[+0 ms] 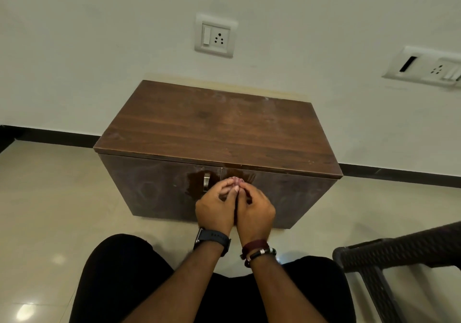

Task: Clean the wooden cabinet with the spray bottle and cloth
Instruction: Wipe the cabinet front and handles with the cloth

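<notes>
A low dark wooden cabinet (217, 128) stands against the wall, with two front doors and a metal handle (206, 182) on the left door. A wet patch darkens the door fronts around the handle. My left hand (216, 206) and my right hand (254, 207) are pressed together in front of the doors, both closed around a small bunched pinkish cloth (235, 181) that peeks out above the fingertips. No spray bottle is in view.
A dark woven chair (399, 255) stands at the right, near my right knee. Two wall sockets (215, 35) (424, 68) sit above the cabinet. My knees in black trousers fill the bottom of the view over a glossy tiled floor (50, 210).
</notes>
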